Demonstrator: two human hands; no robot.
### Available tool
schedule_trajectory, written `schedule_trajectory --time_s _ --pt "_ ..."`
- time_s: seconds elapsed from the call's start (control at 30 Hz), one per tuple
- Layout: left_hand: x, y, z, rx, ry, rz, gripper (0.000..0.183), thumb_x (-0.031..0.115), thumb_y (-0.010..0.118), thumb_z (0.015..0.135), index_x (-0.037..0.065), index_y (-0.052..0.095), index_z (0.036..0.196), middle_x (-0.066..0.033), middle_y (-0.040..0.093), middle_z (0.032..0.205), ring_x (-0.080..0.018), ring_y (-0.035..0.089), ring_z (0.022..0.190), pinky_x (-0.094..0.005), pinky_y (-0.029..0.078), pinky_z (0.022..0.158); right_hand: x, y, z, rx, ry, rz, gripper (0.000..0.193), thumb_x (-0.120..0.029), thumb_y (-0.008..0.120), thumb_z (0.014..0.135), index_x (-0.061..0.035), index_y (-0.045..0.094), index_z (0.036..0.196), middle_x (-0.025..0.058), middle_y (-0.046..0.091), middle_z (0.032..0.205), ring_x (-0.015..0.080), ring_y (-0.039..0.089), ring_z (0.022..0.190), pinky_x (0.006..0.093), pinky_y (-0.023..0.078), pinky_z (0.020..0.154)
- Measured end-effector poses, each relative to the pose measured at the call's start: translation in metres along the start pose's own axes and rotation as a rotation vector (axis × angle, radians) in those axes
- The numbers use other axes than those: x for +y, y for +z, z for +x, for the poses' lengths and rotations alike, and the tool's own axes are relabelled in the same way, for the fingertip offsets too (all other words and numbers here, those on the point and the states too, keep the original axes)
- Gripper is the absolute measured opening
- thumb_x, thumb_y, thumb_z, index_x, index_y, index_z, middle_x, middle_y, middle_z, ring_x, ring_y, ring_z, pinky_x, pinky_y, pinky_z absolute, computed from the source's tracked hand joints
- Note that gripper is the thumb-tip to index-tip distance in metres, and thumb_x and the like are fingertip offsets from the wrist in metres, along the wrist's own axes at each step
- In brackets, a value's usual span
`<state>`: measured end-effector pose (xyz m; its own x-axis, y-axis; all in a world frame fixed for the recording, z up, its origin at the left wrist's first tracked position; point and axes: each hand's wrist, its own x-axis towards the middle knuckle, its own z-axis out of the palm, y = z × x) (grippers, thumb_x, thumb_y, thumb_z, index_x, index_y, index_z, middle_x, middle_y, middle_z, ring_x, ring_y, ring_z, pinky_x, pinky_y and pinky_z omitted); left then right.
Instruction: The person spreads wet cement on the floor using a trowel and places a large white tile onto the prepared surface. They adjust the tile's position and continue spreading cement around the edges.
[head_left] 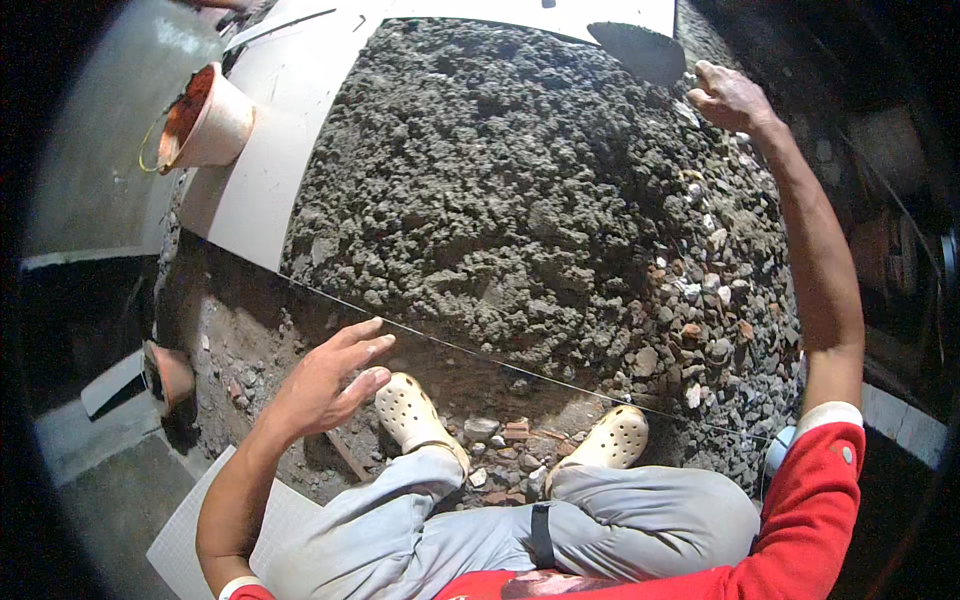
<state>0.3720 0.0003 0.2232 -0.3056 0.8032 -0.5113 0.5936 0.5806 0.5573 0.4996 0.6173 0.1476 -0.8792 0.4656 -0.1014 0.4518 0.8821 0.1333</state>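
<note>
At the upper right, my right hand point(735, 97) is closed on a trowel, its handle hidden in my fist. The trowel's dark, rounded blade point(640, 52) lies at the far edge of the mortar, against a pale tile. My left hand point(335, 378) hovers palm down over the near left side, fingers apart, holding nothing. A broad bed of coarse grey mortar point(480, 180) spreads in front of me. Just past my left fingertips a thin taut string point(450, 345) crosses the near edge of that bed.
Large pale tiles point(265, 200) border the mortar on the left and far side. On the left one, a bucket point(215, 125) with a reddish inside leans over. Loose gravel point(715, 290) covers the right. My cream clogs point(615, 437) stand on rubble. A second bucket point(170, 375) lies lower left.
</note>
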Motion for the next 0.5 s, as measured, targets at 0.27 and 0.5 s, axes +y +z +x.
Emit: schedule_trajectory --time_s 0.27,0.5 --pt "-0.026 0.004 -0.024 -0.003 -0.091 0.009 0.044 0.027 0.065 0.099 0.004 0.062 0.136 -0.0238 0.052 0.148 -0.0414 0.054 0.133 -0.0466 0.044 0.112 -0.097 0.065 0.019 0.112 0.056 0.232 0.033 -0.011 0.060 0.094 -0.0053 0.051 0.125 0.0209 0.063 0.118 0.0423 0.066 0.105 0.0534 0.057 0.085" --pt "-0.054 -0.001 -0.033 0.054 -0.110 -0.025 0.044 0.028 0.065 0.100 0.005 0.062 0.137 -0.0240 0.053 0.147 -0.0405 0.053 0.134 -0.0458 0.043 0.112 -0.122 0.059 0.021 0.246 -0.171 0.371 0.022 -0.018 0.060 0.097 -0.0030 0.053 0.112 0.0200 0.064 0.099 0.0433 0.065 0.089 0.0536 0.053 0.079"
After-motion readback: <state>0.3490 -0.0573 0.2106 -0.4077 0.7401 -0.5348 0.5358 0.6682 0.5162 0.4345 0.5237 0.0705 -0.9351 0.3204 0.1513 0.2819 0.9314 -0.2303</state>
